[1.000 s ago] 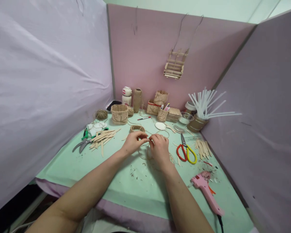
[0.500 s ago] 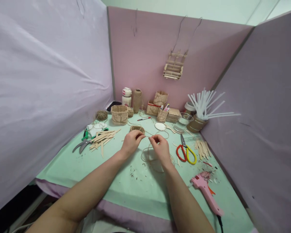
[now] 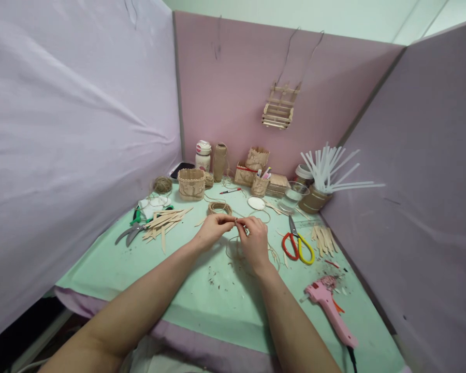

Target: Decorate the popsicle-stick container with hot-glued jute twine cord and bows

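The left hand [image 3: 216, 228] and the right hand [image 3: 255, 235] nearly meet, their fingertips pinching the same twine [image 3: 235, 221]; loose loops of it lie below the right hand. From this pinch, a twine coil [image 3: 210, 209] is near, at 11 o'clock. At 6 o'clock there is open room – green cloth [image 3: 217, 311] with small crumbs, down to the table's front edge. Scissors [image 3: 306, 248] lie between 3 and 4 o'clock, a pink glue gun [image 3: 334, 313] nearer 5. Wooden strips [image 3: 166, 223] occupy 9 o'clock. A basket [image 3: 191, 185], toward 10, and a clear bowl [image 3: 291, 203], at 2, narrow the far side. At 11, the bottle's [image 3: 203, 160] pink mark is too small for reading.
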Tool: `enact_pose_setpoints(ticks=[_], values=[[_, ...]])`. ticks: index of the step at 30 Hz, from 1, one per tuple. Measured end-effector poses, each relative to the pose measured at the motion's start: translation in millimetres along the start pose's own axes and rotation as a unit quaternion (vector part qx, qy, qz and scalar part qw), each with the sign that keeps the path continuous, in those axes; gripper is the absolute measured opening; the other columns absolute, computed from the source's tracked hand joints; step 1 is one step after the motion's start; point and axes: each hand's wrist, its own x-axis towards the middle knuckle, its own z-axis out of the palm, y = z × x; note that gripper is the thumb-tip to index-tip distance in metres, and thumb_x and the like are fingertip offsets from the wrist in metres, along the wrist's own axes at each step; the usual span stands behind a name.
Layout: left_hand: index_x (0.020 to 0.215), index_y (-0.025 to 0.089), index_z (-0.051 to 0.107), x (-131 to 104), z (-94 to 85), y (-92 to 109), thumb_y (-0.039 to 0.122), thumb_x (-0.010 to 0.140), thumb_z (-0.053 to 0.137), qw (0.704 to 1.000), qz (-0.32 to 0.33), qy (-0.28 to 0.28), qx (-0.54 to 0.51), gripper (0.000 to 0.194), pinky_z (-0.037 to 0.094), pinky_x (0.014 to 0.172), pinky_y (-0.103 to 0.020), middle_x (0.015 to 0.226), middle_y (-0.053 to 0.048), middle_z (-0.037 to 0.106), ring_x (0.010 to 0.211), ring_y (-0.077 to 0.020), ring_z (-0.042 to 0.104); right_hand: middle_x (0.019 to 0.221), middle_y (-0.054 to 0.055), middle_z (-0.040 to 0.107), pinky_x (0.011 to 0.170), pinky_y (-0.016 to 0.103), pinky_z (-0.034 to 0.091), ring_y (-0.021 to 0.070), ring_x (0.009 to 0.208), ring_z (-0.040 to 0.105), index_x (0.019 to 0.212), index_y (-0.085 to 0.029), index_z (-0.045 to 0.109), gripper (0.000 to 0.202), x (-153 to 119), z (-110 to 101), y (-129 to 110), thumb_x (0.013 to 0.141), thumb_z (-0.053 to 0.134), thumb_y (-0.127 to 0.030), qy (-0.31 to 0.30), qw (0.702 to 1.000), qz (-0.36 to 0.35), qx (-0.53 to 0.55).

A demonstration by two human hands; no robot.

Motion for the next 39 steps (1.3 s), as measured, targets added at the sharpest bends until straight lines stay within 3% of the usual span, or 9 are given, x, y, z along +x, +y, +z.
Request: enact_pose_setpoints(ticks=[4, 9, 15, 19, 23, 30, 34, 39], values=[[0.082, 0.012, 0.074, 2, 2.3, -5, 0.03, 0.063, 0.075, 0.997, -0.043, 0.014, -0.066, 0.026, 0.045, 0.067, -0.026, 0.075, -0.005, 0.068, 0.069, -0.0128, 0.055, 0.084, 0.004, 0.064, 0.079, 0.033, 0.036, 0.0205, 0.083, 0.053, 0.088, -0.02, 0.067, 0.015, -1, 1, 2, 0.092, 0.053, -0.023, -0.009, 1.0, -0.013, -0.013], [0.074, 0.011, 0.07, 5, 2.1, -10, 0.039, 0.056, 0.081, 0.993, -0.046, 0.041, -0.103, 0.035, 0.04, 0.061, -0.024, 0.066, -0.002, 0.062, 0.061, -0.0105, 0.05, 0.085, 0.004, 0.066, 0.079, 0.032, 0.037, 0.0201, 0.084, 0.053, 0.092, -0.021, 0.068, 0.017, -1, 2, 1, 0.092, 0.051, -0.021, -0.026, 0.999, -0.026, 0.024], [0.076, 0.011, 0.065, 5, 3.6, -7, 0.033, 0.059, 0.078, 0.986, -0.059, 0.029, -0.15, 0.03, 0.039, 0.062, -0.023, 0.066, 0.0, 0.059, 0.06, -0.0087, 0.049, 0.085, 0.004, 0.067, 0.078, 0.033, 0.037, 0.0198, 0.082, 0.056, 0.084, -0.02, 0.065, 0.011, 0, 1, 2, 0.089, 0.055, -0.022, -0.022, 0.999, 0.025, 0.037], [0.078, 0.013, 0.062, 4, 4.9, -8, 0.032, 0.064, 0.072, 0.992, -0.039, 0.006, -0.116, 0.025, 0.038, 0.062, -0.022, 0.068, 0.001, 0.058, 0.061, -0.0084, 0.049, 0.087, 0.004, 0.065, 0.078, 0.033, 0.037, 0.0204, 0.084, 0.055, 0.084, -0.02, 0.063, 0.012, 0, 1, 4, 0.09, 0.053, -0.022, -0.04, 0.997, 0.045, 0.04], [0.076, 0.014, 0.063, 6, 2.3, -12, 0.031, 0.068, 0.064, 1.0, 0.008, -0.003, -0.017, 0.019, 0.04, 0.062, -0.024, 0.068, 0.0, 0.059, 0.062, -0.0108, 0.049, 0.089, 0.005, 0.063, 0.079, 0.034, 0.035, 0.0213, 0.087, 0.052, 0.087, -0.02, 0.062, 0.013, -1, 3, 5, 0.092, 0.05, -0.021, -0.04, 0.999, 0.032, -0.004], [0.07, 0.015, 0.066, 7, -4.4, -15, 0.028, 0.074, 0.055, 0.987, 0.064, -0.03, 0.143, 0.018, 0.041, 0.063, -0.026, 0.066, -0.002, 0.064, 0.063, -0.0141, 0.054, 0.086, 0.004, 0.063, 0.077, 0.034, 0.033, 0.0215, 0.085, 0.051, 0.083, -0.021, 0.062, 0.013, -1, 3, 5, 0.091, 0.052, -0.02, -0.041, 0.999, 0.009, -0.032], [0.07, 0.014, 0.068, 6, -5.4, -12, 0.03, 0.074, 0.058, 0.985, 0.052, -0.045, 0.16, 0.019, 0.041, 0.062, -0.026, 0.064, -0.002, 0.064, 0.063, -0.0146, 0.055, 0.085, 0.003, 0.064, 0.08, 0.034, 0.033, 0.0211, 0.085, 0.053, 0.085, -0.021, 0.061, 0.01, -1, 4, 6, 0.09, 0.053, -0.019, -0.042, 0.999, 0.008, -0.006], [0.072, 0.013, 0.07, 5, -5.6, -6, 0.03, 0.071, 0.063, 0.995, 0.013, -0.052, 0.09, 0.018, 0.041, 0.06, -0.025, 0.065, -0.002, 0.064, 0.061, -0.0133, 0.053, 0.095, 0.006, 0.061, 0.083, 0.037, 0.036, 0.0234, 0.093, 0.053, 0.093, -0.019, 0.059, 0.008, 0, 4, 8, 0.087, 0.055, -0.023, -0.001, 0.999, 0.037, 0.005]])
